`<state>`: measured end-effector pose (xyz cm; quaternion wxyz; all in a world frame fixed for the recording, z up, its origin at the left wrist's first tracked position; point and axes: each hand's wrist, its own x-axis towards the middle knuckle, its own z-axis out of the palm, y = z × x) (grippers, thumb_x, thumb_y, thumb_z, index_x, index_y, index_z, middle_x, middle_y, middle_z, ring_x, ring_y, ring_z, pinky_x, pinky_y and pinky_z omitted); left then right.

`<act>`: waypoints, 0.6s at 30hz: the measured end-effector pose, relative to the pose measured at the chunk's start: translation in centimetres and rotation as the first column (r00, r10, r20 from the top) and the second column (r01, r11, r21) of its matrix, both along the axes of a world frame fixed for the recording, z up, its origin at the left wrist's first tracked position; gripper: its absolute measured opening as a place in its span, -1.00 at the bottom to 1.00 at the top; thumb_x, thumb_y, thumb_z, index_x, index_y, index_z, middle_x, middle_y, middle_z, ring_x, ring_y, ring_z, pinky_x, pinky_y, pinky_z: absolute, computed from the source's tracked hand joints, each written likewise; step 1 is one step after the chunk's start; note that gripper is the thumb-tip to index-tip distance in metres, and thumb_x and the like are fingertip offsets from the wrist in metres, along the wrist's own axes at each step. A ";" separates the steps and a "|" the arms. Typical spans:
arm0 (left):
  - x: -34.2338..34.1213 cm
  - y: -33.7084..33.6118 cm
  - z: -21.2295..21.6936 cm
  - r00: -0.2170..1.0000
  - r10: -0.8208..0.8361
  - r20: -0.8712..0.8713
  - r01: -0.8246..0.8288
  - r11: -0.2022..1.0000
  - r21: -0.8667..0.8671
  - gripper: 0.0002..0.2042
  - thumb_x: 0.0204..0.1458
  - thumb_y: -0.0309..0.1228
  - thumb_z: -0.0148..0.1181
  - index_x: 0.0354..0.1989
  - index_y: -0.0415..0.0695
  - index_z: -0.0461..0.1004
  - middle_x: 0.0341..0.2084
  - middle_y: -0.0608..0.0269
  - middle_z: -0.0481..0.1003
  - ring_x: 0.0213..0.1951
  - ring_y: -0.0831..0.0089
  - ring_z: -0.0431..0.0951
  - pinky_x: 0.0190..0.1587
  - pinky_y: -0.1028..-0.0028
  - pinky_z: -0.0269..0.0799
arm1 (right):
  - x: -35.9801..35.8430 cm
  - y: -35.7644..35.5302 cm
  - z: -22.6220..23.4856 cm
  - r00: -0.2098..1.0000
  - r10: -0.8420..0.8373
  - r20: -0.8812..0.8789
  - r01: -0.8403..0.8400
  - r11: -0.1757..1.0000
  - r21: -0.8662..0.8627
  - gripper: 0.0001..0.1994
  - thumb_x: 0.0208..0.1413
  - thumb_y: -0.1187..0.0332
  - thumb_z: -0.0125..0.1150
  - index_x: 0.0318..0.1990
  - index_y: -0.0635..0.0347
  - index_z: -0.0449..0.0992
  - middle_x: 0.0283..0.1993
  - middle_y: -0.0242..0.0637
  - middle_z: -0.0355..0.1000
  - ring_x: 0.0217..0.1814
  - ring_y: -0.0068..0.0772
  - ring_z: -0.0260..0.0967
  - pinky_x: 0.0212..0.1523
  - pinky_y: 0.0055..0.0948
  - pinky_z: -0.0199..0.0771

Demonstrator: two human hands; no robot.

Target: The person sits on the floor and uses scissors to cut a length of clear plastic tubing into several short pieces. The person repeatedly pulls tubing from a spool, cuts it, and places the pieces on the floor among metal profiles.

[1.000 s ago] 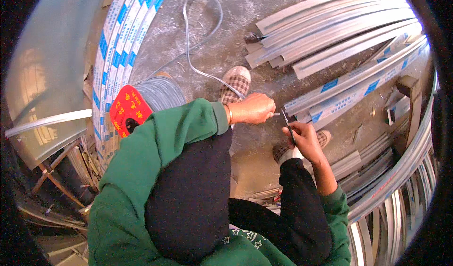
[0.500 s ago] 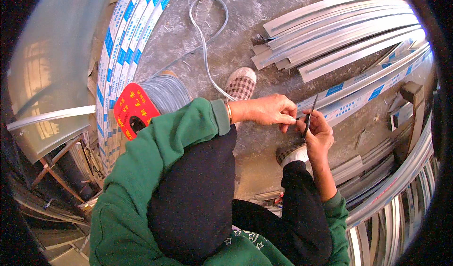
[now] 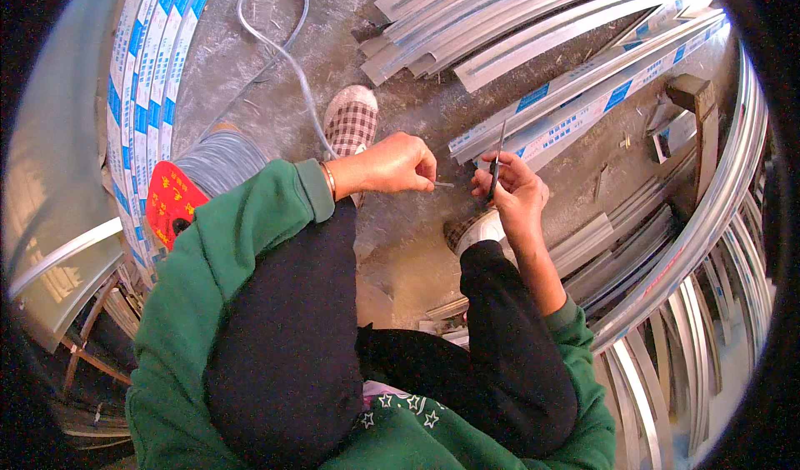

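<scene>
My left hand [image 3: 389,163] is closed in a pinch on a thin grey strip [image 3: 445,185], whose short end sticks out past my fingertips toward the right. More of the grey strip [image 3: 297,77] loops over the floor and runs up behind my left wrist. A pair of scissors [image 3: 494,175] with dark handles and a slim blade pointing away from me is gripped in my right hand [image 3: 515,188]. A small gap lies between the strip's end and my right fingers. Left of my left sleeve stands a spool [image 3: 218,160] wound with grey strip, its red flange [image 3: 172,201] partly covered by the sleeve.
Long metal profiles [image 3: 533,22] lie on the floor at the far right, with blue-and-white wrapped ones [image 3: 583,107] nearer. More wrapped lengths [image 3: 154,70] stand at the left. A wooden stand [image 3: 705,128] and curved-looking profiles [image 3: 667,278] are on the right.
My hands have drawn apart, and the strip's end now shows beyond my left fingertips. The whole view has shifted, so the surroundings sit further left and higher.
</scene>
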<state>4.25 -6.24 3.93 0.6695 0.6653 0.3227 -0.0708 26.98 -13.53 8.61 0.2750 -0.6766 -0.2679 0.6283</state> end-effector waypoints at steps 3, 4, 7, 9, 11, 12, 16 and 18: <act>0.2 -0.4 -0.5 0.997 -0.027 -0.069 0.008 0.966 -0.259 -0.86 0.00 -0.42 0.30 -0.36 -0.24 0.63 -0.54 0.17 0.61 -0.51 0.49 0.63 -0.44 0.46 0.54 | 0.4 -0.2 0.0 1.000 -0.028 -0.013 0.028 1.000 0.006 -0.74 0.11 0.41 0.32 -0.04 0.19 0.53 -0.37 -0.35 0.57 -0.40 -0.58 0.53 -0.48 -0.66 0.36; 0.3 -0.5 -0.6 0.998 0.007 -0.057 -0.023 0.962 -0.272 -0.86 0.02 -0.42 0.30 -0.35 -0.25 0.62 -0.55 0.19 0.60 -0.53 0.51 0.62 -0.46 0.48 0.53 | 0.5 -0.4 0.0 0.999 -0.036 -0.016 0.036 0.999 0.002 -0.73 0.10 0.42 0.34 -0.05 0.21 0.52 -0.37 -0.34 0.57 -0.41 -0.58 0.52 -0.47 -0.66 0.36; 0.8 -0.5 -0.8 0.997 0.063 -0.041 -0.073 0.943 -0.326 -0.85 0.06 -0.42 0.27 -0.34 -0.27 0.61 -0.57 0.23 0.59 -0.56 0.56 0.60 -0.49 0.51 0.51 | 0.4 -0.8 -0.3 0.998 -0.051 -0.036 0.051 0.999 -0.004 -0.72 0.09 0.45 0.34 -0.04 0.23 0.51 -0.37 -0.32 0.56 -0.41 -0.56 0.51 -0.44 -0.64 0.40; 1.0 -0.5 -0.7 0.995 0.080 -0.058 -0.095 0.937 -0.336 -0.84 0.08 -0.40 0.24 -0.33 -0.26 0.61 -0.57 0.25 0.59 -0.55 0.56 0.61 -0.47 0.51 0.52 | 0.3 -1.0 -0.7 0.999 -0.029 -0.044 0.028 1.000 -0.011 -0.72 0.09 0.51 0.32 -0.03 0.26 0.50 -0.40 -0.34 0.55 -0.40 -0.57 0.50 -0.39 -0.61 0.45; 1.0 -0.7 -0.7 0.996 0.072 -0.043 -0.082 0.947 -0.312 -0.83 0.10 -0.39 0.21 -0.31 -0.25 0.62 -0.56 0.27 0.60 -0.54 0.57 0.60 -0.48 0.50 0.51 | 0.2 -1.1 -1.1 0.998 -0.014 -0.060 0.013 1.000 -0.021 -0.72 0.09 0.54 0.30 -0.03 0.27 0.49 -0.41 -0.34 0.54 -0.40 -0.57 0.49 -0.37 -0.60 0.47; 1.0 -0.7 -0.7 0.998 0.062 -0.026 -0.068 0.946 -0.316 -0.82 0.11 -0.38 0.19 -0.31 -0.25 0.62 -0.55 0.27 0.60 -0.54 0.57 0.59 -0.48 0.50 0.50 | 0.2 -1.2 -1.2 0.998 -0.006 -0.064 0.004 1.000 -0.027 -0.72 0.09 0.55 0.30 -0.02 0.27 0.49 -0.40 -0.34 0.54 -0.40 -0.57 0.49 -0.36 -0.59 0.47; 0.9 -0.9 -1.3 0.998 0.050 -0.037 -0.059 0.946 -0.319 -0.81 0.17 -0.35 0.12 -0.24 -0.23 0.56 -0.48 0.30 0.61 -0.57 0.62 0.49 -0.52 0.53 0.42 | 0.3 -1.3 -1.5 0.995 -0.024 -0.101 0.021 0.999 -0.035 -0.73 0.10 0.55 0.29 -0.03 0.27 0.49 -0.39 -0.33 0.56 -0.40 -0.57 0.49 -0.35 -0.57 0.48; 0.8 -1.0 -1.8 0.994 0.105 -0.041 -0.112 0.908 -0.403 -0.83 0.18 -0.38 0.10 -0.22 -0.22 0.53 -0.45 0.31 0.62 -0.57 0.64 0.46 -0.53 0.54 0.40 | 0.4 -1.4 -1.4 0.995 -0.030 -0.093 0.026 0.999 -0.039 -0.74 0.10 0.55 0.28 -0.04 0.27 0.49 -0.38 -0.32 0.56 -0.39 -0.57 0.50 -0.35 -0.58 0.48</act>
